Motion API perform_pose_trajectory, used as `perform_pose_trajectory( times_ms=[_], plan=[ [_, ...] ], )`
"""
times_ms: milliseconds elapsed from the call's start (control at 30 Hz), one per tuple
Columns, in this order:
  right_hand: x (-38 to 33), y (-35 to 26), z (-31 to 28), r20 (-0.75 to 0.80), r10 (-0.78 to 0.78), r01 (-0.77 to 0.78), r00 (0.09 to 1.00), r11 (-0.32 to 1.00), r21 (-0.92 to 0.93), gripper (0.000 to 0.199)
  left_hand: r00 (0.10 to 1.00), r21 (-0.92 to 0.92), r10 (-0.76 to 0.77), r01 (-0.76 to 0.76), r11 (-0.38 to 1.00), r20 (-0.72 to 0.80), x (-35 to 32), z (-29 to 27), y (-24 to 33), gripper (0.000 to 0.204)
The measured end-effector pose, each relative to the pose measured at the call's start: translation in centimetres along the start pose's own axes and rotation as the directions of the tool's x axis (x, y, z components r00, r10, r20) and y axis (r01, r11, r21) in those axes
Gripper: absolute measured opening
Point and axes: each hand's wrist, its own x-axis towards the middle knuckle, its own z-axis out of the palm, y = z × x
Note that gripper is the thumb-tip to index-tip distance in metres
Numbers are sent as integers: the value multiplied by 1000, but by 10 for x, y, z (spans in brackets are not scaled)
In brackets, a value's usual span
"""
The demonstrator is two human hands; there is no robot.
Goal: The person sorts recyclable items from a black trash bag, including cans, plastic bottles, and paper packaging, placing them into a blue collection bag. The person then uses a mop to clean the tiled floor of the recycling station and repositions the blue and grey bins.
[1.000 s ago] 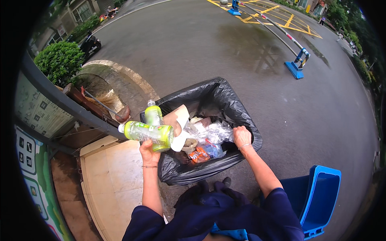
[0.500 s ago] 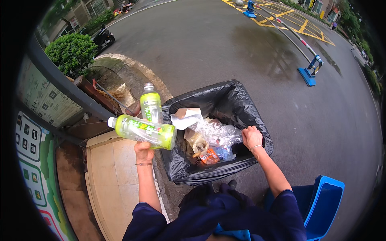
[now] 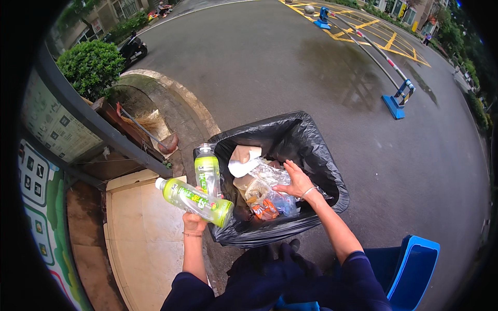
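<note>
My left hand (image 3: 195, 222) is closed around plastic bottles at the left rim of the bin. One clear bottle with a green label (image 3: 189, 200) lies slantwise across the hand, and a second green-labelled bottle (image 3: 207, 168) stands nearly upright behind it. Fingers spread, my right hand (image 3: 296, 182) hovers over the litter in the bin, next to crumpled clear plastic (image 3: 270, 176). The bin is lined with a black bag (image 3: 332, 171). Inside lie a white and brown paper piece (image 3: 244, 160), an orange wrapper (image 3: 265, 209) and bluish plastic (image 3: 285, 203).
A blue bin with its lid (image 3: 419, 269) stands at my lower right. On my left are a tiled ledge (image 3: 150, 249) and a sign-board frame (image 3: 98, 124). Beyond the curb (image 3: 194, 103) lies a wet road with a blue-footed barrier (image 3: 394, 107).
My right hand has let go of the clear plastic, opened, and moved left over the litter. My left hand and the bottles have shifted slightly down and to the right.
</note>
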Motion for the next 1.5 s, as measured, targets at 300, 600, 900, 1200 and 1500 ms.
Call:
perform_pose_trajectory(
  times_ms=[300,600,900,1200,1500],
  plan=[
    [108,43,145,144,276,-283,950,959,28,100,990,76,33,-23,997,-137,-45,-18,-12,89],
    [32,9,44,197,-27,-179,980,316,932,59,1000,-12,-22,22,1000,6,20,-8,-39,89],
    [-18,14,-23,152,-84,-61,985,656,752,26,818,461,-174,-123,879,549,81,34,10,98],
    [-25,13,-16,233,-275,-26,933,594,804,36,801,576,-273,-107,810,533,83,68,-14,81],
    [-8,12,18,-22,-273,201,962,647,736,16,928,620,-97,-160,768,359,86,86,-48,86]
  ],
)
